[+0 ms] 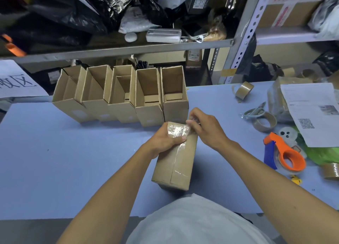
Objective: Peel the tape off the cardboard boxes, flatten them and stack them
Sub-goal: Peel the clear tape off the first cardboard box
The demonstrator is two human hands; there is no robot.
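A closed cardboard box (174,163) lies on the blue table (64,161) in front of me, its long seam covered by clear tape (177,131) that wraps over the far end. My left hand (165,141) grips the box's far left side, thumb on the tape. At the far right corner of the box, my right hand (203,126) pinches the crinkled tape end with its fingers closed. Behind them, several open-topped cardboard boxes (121,96) stand side by side in a row.
To the right lie an orange and blue tape dispenser (286,153), brown tape rolls (264,122), scissors (255,111), a printed paper sheet (311,113) and a green bag (322,155). Metal shelving (128,49) packed with black bags stands behind the table.
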